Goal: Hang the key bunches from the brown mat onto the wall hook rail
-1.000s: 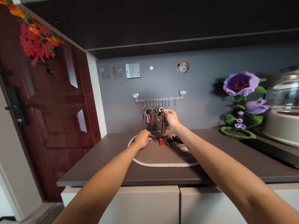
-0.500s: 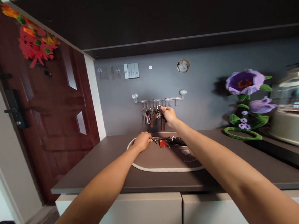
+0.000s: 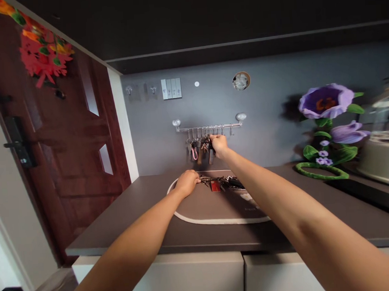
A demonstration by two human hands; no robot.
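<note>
High at the wall, my right hand (image 3: pixel 219 145) is closed on a bunch of keys (image 3: pixel 210 149) at the hook rail (image 3: pixel 209 127). The fingers partly hide the ring, and I cannot tell whether it sits on a hook. Just left of it, other keys hang from the rail, one with a pink loop (image 3: pixel 195 153). My left hand (image 3: pixel 187 182) rests on the oval mat (image 3: pixel 198 206) with its fingers curled together at the left end of a pile of keys (image 3: pixel 228 182). What those fingers hold is hidden. A red tag (image 3: pixel 215 186) lies among the pile.
A dark shelf (image 3: pixel 206 22) overhangs the counter (image 3: pixel 120 220). Purple fabric flowers (image 3: pixel 327 104), a dark flat object (image 3: pixel 369 196) and a clear-topped appliance (image 3: pixel 386 160) stand at the right. At the left is a brown door (image 3: pixel 77 170).
My right hand has brought its bunch of keys up against the rail, and the ring that showed is now mostly covered. My left hand stays at the pile. The view has shifted slightly.
</note>
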